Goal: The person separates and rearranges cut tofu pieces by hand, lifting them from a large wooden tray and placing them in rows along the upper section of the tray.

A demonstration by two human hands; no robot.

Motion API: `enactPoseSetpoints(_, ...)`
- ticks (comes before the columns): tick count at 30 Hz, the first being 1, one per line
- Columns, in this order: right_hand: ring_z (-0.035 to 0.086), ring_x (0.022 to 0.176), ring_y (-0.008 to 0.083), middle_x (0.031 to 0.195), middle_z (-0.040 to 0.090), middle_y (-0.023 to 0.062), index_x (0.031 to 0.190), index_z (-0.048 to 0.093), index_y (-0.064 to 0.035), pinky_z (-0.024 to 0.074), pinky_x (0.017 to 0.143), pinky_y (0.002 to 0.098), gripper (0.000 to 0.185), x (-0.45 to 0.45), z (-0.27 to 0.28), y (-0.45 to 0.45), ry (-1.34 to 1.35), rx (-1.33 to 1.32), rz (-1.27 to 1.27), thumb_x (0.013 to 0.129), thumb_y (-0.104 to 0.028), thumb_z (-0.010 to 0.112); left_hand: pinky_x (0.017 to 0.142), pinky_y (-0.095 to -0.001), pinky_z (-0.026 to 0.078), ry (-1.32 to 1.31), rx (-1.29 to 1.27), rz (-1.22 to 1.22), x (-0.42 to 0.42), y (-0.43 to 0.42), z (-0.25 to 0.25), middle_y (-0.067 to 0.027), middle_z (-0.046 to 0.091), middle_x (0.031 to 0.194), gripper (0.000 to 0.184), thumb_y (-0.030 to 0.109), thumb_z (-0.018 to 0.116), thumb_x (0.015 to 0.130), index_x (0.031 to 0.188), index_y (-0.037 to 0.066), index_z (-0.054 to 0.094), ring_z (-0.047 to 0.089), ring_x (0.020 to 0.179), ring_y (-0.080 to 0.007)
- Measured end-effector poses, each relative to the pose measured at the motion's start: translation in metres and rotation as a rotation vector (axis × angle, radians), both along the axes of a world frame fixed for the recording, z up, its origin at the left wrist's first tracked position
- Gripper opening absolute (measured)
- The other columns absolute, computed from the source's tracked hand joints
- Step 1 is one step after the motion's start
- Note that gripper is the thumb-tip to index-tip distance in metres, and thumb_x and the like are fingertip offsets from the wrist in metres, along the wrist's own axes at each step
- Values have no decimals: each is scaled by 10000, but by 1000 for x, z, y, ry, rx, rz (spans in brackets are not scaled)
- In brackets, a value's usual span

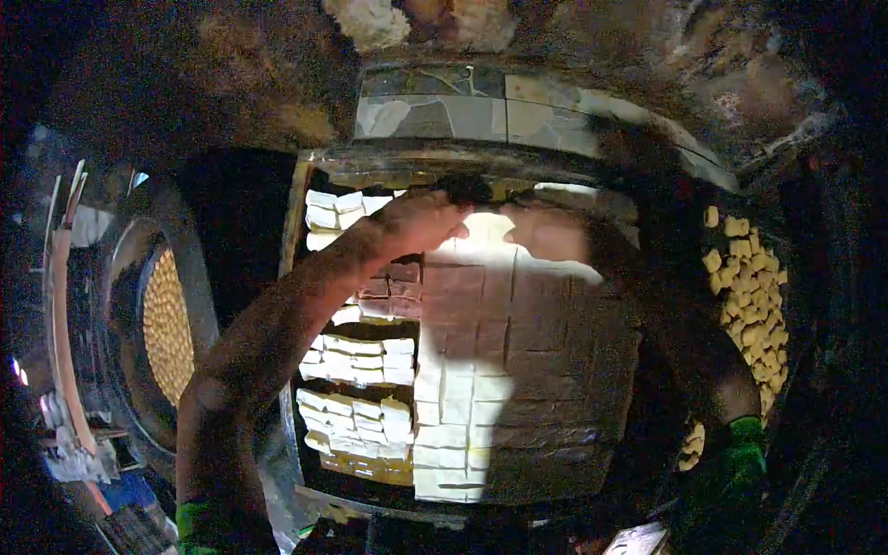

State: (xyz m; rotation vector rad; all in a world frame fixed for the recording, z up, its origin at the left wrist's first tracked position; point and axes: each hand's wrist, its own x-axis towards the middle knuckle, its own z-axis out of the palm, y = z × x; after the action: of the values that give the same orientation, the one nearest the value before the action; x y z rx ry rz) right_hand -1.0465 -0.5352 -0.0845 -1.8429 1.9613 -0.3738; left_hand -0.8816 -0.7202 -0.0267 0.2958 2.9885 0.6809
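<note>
My left hand (427,220) and my right hand (553,231) meet at the far edge of a large sheet of white tofu-like blocks (462,388). Between my thumbs shows a brightly lit pale block (487,228), and both hands appear closed around its sides. Shadow hides most of my fingertips. Left of the sheet, shorter groups of white blocks (356,421) lie in separate rows in a dark rectangular tray (294,435). Several blocks under my left forearm are in shade.
Yellowish cut pieces (751,296) are heaped at the right. A round vessel (125,305) at the left holds many small golden pieces (166,324). Behind the tray runs a stone-tiled ledge (435,118). Much of the place is dark.
</note>
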Motion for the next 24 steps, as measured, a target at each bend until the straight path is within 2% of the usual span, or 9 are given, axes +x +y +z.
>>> enactPoseSetpoints(1,569,1166,387,1247,581,273,1323,476,48,451,1015,441,623,-3,5,3,2,-1,-1,868,-311,704,760,-373,547,2,-1,-1,-2,-3,-1,-157,648,1139,425,295,567,995,1347,65,499,672,843,-227)
enactPoseSetpoints(3,651,947,379,1141,666,211,1322,507,5,511,858,466,572,1,73,7,67,134,23,915,-378,630,753,-369,548,-371,255,120,-8,2,33,-158,638,1154,447,302,577,986,1361,75,487,669,848,-226)
enactPoseSetpoints(5,636,1018,380,1197,642,221,1344,490,14,501,900,457,626,4,116,-4,-42,297,14,896,-391,654,784,-396,544,-425,236,78,-23,-11,1,-163,628,1186,480,294,605,964,1377,86,477,664,899,-252)
enactPoseSetpoints(10,460,1324,373,1434,469,251,1421,435,38,383,1100,401,799,-5,121,-14,-227,465,73,851,-460,690,946,-479,487,-178,-40,-213,-41,-28,-3,-178,590,1301,614,257,692,882,1422,99,447,608,1100,-348)
enactPoseSetpoints(14,476,1314,365,1430,477,247,1412,456,36,394,1088,403,797,-6,117,-15,-191,409,134,845,-474,691,1015,-470,446,-203,63,-181,-37,-23,-2,-209,585,1306,616,282,677,896,1427,79,441,576,1169,-369)
enactPoseSetpoints(16,488,1299,357,1420,489,242,1401,467,43,403,1078,400,787,-5,121,-12,-204,405,98,844,-464,697,1057,-466,419,-571,2,-81,-42,-17,7,-225,579,1313,639,322,679,905,1433,68,425,555,1211,-357)
enactPoseSetpoints(20,506,1280,340,1380,525,241,1383,480,57,416,1058,391,778,-2,129,-6,-290,477,-10,841,-454,704,1006,-470,454,-359,-100,-126,-28,-15,6,-208,598,1278,675,384,698,894,1426,67,429,584,1142,-336)
enactPoseSetpoints(23,541,1230,337,1341,554,240,1362,494,62,426,1034,381,769,-6,106,-3,-408,461,33,835,-455,710,995,-477,463,-457,381,111,-12,-6,25,-199,592,1282,725,444,717,866,1419,69,437,585,1129,-341)
enactPoseSetpoints(24,555,1201,337,1313,569,238,1356,496,56,436,1013,382,757,-7,96,-1,-343,380,12,832,-445,716,992,-468,464,-326,192,61,-9,-5,25,-203,599,1270,688,481,693,872,1360,46,478,588,1135,-349)
